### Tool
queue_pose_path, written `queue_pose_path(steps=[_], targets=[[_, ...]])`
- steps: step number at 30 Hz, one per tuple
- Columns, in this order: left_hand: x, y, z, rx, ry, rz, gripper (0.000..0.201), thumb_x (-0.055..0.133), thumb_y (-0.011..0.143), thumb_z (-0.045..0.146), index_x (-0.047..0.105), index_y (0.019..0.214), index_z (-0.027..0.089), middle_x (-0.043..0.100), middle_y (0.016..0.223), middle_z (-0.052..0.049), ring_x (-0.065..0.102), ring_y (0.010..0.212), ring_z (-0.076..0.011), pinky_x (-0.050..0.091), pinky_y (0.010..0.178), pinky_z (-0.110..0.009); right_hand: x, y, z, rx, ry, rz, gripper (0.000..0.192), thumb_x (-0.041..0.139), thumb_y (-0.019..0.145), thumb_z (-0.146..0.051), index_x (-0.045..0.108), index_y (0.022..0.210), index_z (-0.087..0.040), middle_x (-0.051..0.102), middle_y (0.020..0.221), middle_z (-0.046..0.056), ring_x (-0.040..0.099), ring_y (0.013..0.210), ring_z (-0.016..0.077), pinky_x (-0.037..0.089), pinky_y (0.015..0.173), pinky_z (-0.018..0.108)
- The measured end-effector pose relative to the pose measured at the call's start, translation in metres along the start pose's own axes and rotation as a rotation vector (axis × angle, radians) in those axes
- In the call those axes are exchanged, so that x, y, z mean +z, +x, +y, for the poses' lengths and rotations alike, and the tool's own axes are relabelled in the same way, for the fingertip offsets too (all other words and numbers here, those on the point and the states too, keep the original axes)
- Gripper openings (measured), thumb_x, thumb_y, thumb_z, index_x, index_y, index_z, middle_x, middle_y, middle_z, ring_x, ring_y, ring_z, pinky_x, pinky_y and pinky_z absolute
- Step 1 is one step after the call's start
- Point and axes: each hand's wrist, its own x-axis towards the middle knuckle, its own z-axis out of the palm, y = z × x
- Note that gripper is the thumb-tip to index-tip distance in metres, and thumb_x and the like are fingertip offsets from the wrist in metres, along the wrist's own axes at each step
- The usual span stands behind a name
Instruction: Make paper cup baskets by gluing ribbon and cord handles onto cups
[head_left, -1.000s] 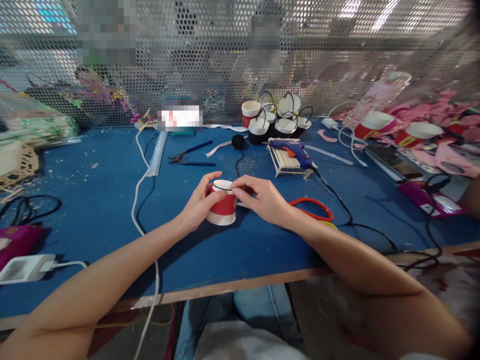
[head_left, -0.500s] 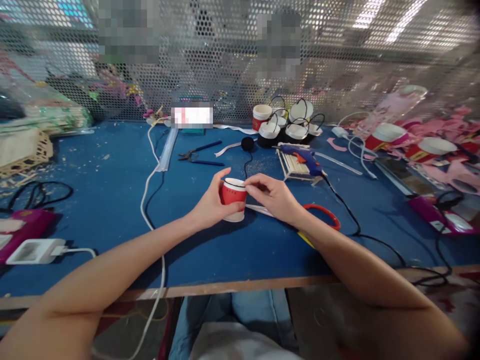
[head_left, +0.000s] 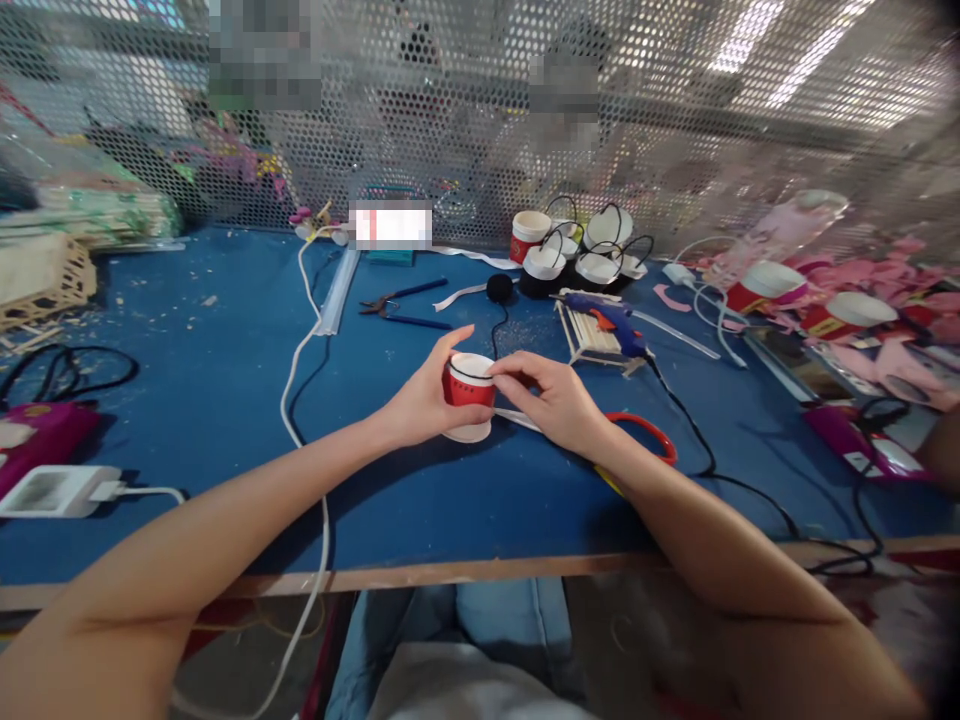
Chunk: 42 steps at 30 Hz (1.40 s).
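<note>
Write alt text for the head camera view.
Two bare hands hold a small red paper cup on a blue table: left hand wraps its side, right hand pinches its rim. Behind lie pliers, a blue glue gun and more cups.

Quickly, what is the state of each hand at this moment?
Left hand: closed around the red paper cup, holding it.
Right hand: fingers pinched at the cup's rim; what they pinch cannot be told.

Cup (head_left: pixel 468 393) sits between both hands, glue gun (head_left: pixel 606 318) behind, pliers (head_left: pixel 397 303) behind-left.
</note>
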Motion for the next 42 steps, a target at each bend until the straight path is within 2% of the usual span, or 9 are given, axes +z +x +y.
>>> queue_pose_path(steps=[9, 13, 17, 22, 29, 34, 37, 39, 42], targets=[[-0.001, 0.003, -0.005, 0.03, 0.002, -0.03, 0.097, 0.079, 0.058, 0.027, 0.024, 0.137, 0.026, 0.05, 0.11, -0.007, 0.057, 0.096, -0.0218, 0.046, 0.089, -0.042, -0.004, 0.001, -0.006, -0.138, -0.088, -0.029, 0.013, 0.049, 0.087, -0.016, 0.061, 0.091, -0.016, 0.064, 0.084, 0.003, 0.058, 0.074, 0.0104, 0.045, 0.068, 0.023], [-0.011, 0.004, 0.006, 0.089, 0.139, -0.029, 0.08, 0.073, 0.066, 0.032, 0.032, 0.134, 0.022, 0.047, 0.121, -0.013, 0.052, 0.107, -0.025, 0.043, 0.093, -0.044, 0.0, 0.001, -0.007, -0.146, -0.084, -0.037, 0.014, 0.049, 0.087, -0.017, 0.062, 0.091, -0.016, 0.065, 0.084, 0.003, 0.057, 0.071, 0.0097, 0.045, 0.065, 0.022], [-0.017, 0.002, 0.018, 0.125, 0.258, -0.022, 0.063, 0.066, 0.073, 0.03, 0.04, 0.129, 0.023, 0.051, 0.119, -0.011, 0.052, 0.11, -0.0243, 0.041, 0.095, -0.044, 0.003, 0.001, -0.008, -0.178, -0.092, -0.012, 0.016, 0.048, 0.087, -0.015, 0.063, 0.093, -0.016, 0.065, 0.082, 0.003, 0.057, 0.069, 0.0098, 0.044, 0.064, 0.022], [-0.018, 0.002, 0.027, 0.109, 0.393, -0.024, 0.053, 0.063, 0.075, 0.033, 0.047, 0.124, 0.021, 0.056, 0.116, -0.01, 0.054, 0.108, -0.023, 0.041, 0.096, -0.043, 0.004, 0.0, -0.008, -0.232, -0.087, 0.0, 0.019, 0.047, 0.087, -0.012, 0.062, 0.096, -0.018, 0.065, 0.083, 0.002, 0.057, 0.072, 0.0103, 0.044, 0.066, 0.022], [-0.022, 0.004, 0.028, 0.108, 0.487, -0.015, 0.051, 0.064, 0.074, 0.033, 0.052, 0.12, 0.018, 0.06, 0.111, -0.009, 0.055, 0.104, -0.0211, 0.041, 0.095, -0.038, 0.005, -0.002, -0.009, -0.221, -0.101, -0.006, 0.02, 0.044, 0.088, -0.015, 0.061, 0.098, -0.02, 0.064, 0.084, 0.002, 0.056, 0.072, 0.0106, 0.043, 0.065, 0.022], [-0.027, 0.005, 0.031, 0.073, 0.466, -0.042, 0.052, 0.062, 0.073, 0.028, 0.05, 0.122, 0.017, 0.061, 0.11, -0.009, 0.056, 0.102, -0.0213, 0.042, 0.092, -0.038, 0.005, -0.003, -0.011, -0.06, -0.082, -0.025, 0.031, 0.052, 0.082, -0.015, 0.052, 0.112, -0.016, 0.061, 0.077, 0.0, 0.052, 0.061, 0.0091, 0.039, 0.057, 0.021], [-0.031, 0.005, 0.035, 0.039, 0.488, -0.085, 0.052, 0.061, 0.074, 0.027, 0.05, 0.123, 0.018, 0.059, 0.114, -0.009, 0.055, 0.104, -0.0219, 0.041, 0.093, -0.039, 0.005, -0.004, -0.011, 0.01, -0.066, -0.004, 0.018, 0.054, 0.081, -0.018, 0.054, 0.098, -0.015, 0.059, 0.068, -0.002, 0.049, 0.054, 0.0076, 0.037, 0.054, 0.021], [-0.034, 0.005, 0.037, 0.028, 0.517, -0.122, 0.05, 0.06, 0.075, 0.028, 0.05, 0.124, 0.019, 0.058, 0.117, -0.008, 0.054, 0.106, -0.0218, 0.041, 0.094, -0.039, 0.003, -0.003, -0.011, 0.028, -0.094, -0.045, 0.007, 0.054, 0.082, -0.021, 0.057, 0.086, -0.016, 0.058, 0.064, -0.002, 0.047, 0.053, 0.0072, 0.035, 0.053, 0.021], [-0.036, 0.005, 0.038, 0.031, 0.524, -0.15, 0.048, 0.058, 0.078, 0.029, 0.05, 0.124, 0.02, 0.056, 0.118, -0.008, 0.053, 0.107, -0.0206, 0.041, 0.094, -0.038, 0.0, -0.003, -0.011, -0.014, -0.13, -0.15, 0.013, 0.052, 0.084, -0.021, 0.06, 0.076, -0.015, 0.06, 0.065, -0.001, 0.049, 0.056, 0.0077, 0.036, 0.055, 0.021]])
